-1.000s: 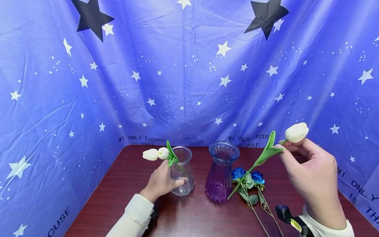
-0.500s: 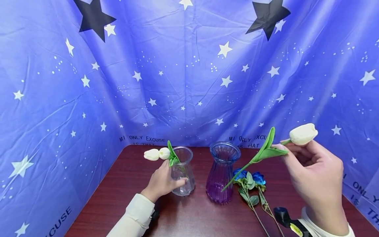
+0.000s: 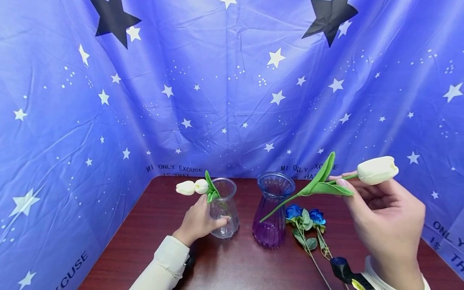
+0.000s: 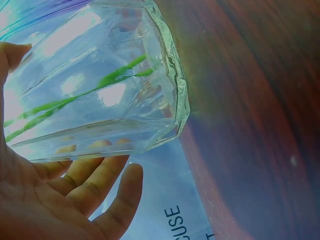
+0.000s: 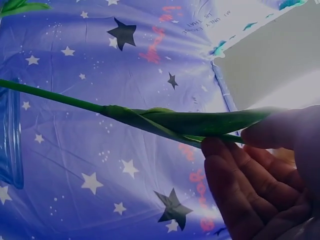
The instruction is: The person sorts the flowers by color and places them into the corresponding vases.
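Pinching a white tulip [image 3: 326, 188], the right hand [image 3: 393, 219] hovers (left hand [image 3: 198, 219] gripping the clear vase [image 3: 230, 210]).

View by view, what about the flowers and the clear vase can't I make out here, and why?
- Head: lower ends of the blue flowers' stems; the bottom edge and the right wrist camera hide them.
- Left wrist: rim of the clear vase; cut off by the left edge.
- Right wrist: stem tip of the white tulip; cut off by the left edge.
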A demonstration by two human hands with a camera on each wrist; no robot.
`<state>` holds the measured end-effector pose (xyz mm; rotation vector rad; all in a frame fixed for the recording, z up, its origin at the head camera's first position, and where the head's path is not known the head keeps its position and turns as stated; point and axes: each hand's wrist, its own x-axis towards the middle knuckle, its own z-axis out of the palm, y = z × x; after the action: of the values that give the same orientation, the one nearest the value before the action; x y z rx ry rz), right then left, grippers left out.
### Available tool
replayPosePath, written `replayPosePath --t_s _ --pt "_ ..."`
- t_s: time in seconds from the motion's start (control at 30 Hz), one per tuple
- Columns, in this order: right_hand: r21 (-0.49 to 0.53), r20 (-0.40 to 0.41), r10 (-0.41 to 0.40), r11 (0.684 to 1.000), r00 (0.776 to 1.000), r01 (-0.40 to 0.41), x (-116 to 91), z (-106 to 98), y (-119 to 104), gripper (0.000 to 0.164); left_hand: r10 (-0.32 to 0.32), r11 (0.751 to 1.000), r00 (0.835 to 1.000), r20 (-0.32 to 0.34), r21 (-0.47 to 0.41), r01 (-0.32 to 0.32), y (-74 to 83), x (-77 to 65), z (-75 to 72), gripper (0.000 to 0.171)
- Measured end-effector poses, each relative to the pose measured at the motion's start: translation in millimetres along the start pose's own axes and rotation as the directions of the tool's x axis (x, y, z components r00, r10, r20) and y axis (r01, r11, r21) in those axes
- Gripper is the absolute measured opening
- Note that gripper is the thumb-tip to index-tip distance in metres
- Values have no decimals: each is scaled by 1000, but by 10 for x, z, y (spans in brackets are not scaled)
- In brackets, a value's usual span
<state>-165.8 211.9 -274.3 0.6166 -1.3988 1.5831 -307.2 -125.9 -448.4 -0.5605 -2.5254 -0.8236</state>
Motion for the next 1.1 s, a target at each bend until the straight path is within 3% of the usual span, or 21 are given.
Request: replayPosePath --t_s 0.2,0.97,1.1 --pt "63 -22 -79 995 997 80 16 81 3 25 -3 1000 1000 4 -5 3 -6 3 -3 77" --pt "134 -95 -205 967 974 217 -29 333 30 21 -8 1000 1000 16 -7 8 -6 -11 -1 75" --pt "152 -77 -215 963 974 225 -48 367 36 21 -11 1000 1000 13 -6 11 -7 -7 1 76"
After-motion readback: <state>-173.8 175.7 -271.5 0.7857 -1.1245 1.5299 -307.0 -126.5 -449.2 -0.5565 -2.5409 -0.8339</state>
